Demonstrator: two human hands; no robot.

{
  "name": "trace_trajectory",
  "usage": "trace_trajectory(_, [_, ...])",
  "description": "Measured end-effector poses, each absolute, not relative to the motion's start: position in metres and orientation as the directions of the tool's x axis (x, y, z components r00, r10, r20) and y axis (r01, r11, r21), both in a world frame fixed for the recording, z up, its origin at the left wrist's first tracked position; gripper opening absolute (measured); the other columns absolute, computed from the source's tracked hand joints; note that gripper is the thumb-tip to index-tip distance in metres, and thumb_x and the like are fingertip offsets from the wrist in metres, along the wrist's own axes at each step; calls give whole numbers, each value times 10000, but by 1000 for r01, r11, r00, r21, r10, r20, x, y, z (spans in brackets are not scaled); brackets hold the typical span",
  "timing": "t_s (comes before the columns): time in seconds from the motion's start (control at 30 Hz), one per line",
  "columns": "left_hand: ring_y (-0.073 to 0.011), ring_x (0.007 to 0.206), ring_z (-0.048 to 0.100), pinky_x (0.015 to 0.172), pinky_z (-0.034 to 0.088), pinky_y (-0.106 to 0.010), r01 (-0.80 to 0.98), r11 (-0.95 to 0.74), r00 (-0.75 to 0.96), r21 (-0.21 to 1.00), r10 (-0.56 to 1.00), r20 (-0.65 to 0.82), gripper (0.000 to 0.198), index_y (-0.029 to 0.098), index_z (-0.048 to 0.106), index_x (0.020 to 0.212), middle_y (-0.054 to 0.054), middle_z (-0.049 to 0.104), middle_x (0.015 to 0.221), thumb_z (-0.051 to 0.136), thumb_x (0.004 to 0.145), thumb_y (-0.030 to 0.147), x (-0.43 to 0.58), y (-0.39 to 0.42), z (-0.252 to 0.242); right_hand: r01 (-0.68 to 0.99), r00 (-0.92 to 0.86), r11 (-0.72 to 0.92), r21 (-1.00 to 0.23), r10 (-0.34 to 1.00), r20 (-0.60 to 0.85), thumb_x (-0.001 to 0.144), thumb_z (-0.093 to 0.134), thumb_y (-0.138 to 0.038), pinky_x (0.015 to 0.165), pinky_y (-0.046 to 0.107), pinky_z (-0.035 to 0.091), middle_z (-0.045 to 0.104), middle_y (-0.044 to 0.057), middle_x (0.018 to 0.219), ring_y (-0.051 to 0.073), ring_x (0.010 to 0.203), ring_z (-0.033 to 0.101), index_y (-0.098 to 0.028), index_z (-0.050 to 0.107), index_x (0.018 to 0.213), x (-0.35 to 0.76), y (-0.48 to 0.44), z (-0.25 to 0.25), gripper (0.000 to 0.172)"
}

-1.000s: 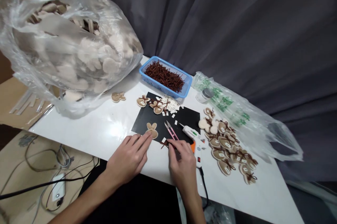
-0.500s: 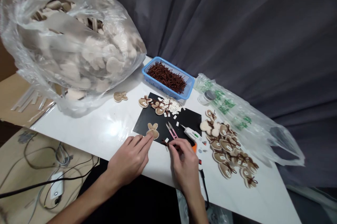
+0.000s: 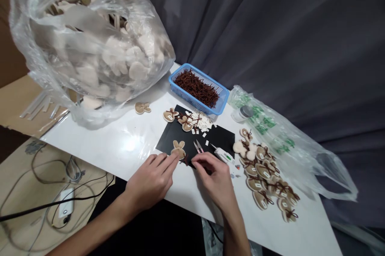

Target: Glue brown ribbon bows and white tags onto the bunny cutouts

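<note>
My left hand (image 3: 153, 177) reaches in from the left, its fingers close together and the fingertips on the lower part of a beige rabbit-shaped fabric piece (image 3: 178, 145), holding it at the near edge of a black mat (image 3: 168, 137). My right hand (image 3: 215, 175) is closed in a pinch just right of it. At its fingertips is a small dark brown bow (image 3: 184, 160), close to the rabbit's lower right edge; the exact grip is partly hidden. Pink-handled thread snips (image 3: 198, 146) lie just beyond the right hand, beside a white glue gun (image 3: 224, 154).
Small white labels (image 3: 204, 122) and several bow-tied rabbits (image 3: 186, 122) lie at the mat's far edge. Behind stands a blue basket (image 3: 221, 108) of brown bows. A big plastic bag (image 3: 156, 43) of fabric pieces is left; finished rabbits (image 3: 264, 171), a jar (image 3: 242, 113) and flattened bag (image 3: 313, 167) are right.
My right hand has moved left toward the rabbit piece, and the brown bow is now closer to it. My left hand stays on the piece. The whole view has shifted slightly.
</note>
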State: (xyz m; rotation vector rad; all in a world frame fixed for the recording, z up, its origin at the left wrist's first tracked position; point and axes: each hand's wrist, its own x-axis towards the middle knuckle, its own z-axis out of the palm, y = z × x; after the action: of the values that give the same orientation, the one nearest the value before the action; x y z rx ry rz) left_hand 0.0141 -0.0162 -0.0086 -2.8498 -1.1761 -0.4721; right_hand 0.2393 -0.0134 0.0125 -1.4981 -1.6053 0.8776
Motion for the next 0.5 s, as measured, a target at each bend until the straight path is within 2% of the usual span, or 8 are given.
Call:
trace_trajectory(0.13, [-285, 1107, 667, 922, 495, -414, 694, -713, 664, 100, 687, 295, 552, 76, 587, 1546, -125, 692, 1527, 496, 1003, 109, 15, -16, -9, 582, -23, 106, -806, 993, 114, 979, 646, -266, 757, 336, 539, 778, 50, 921, 223, 842, 689, -239, 780, 923, 240, -18, 11, 148])
trace_trajectory(0.3, [-287, 1102, 659, 913, 514, -424, 690, -718, 668, 87, 679, 304, 528, 46, 602, 1520, -133, 690, 1531, 491, 1008, 117, 15, -16, -11, 646, 34, 73, -760, 992, 125, 952, 734, -342, 877, 414, 547, 779, 66, 954, 274, 940, 683, -248, 814, 969, 231, -20, -1, 124])
trace_trajectory(0.4, [-285, 1125, 661, 912, 521, -426, 686, -723, 678, 80, 675, 292, 509, 72, 623, 1501, -125, 683, 1542, 484, 1014, 123, 14, -16, -11, 647, 52, 57, -760, 992, 119, 962, 732, -347, 956, 450, 538, 792, 77, 990, 291, 986, 689, -254, 822, 967, 224, -20, -8, 130])
trace_trajectory(0.5, [-287, 1130, 665, 907, 523, -432, 687, -723, 680, 73, 676, 284, 521, 84, 613, 1516, -127, 673, 1554, 480, 1014, 117, 14, -16, -11, 675, 80, 47, -737, 987, 136, 971, 719, -336, 948, 448, 526, 798, 74, 963, 292, 970, 696, -254, 804, 902, 220, -20, -13, 137])
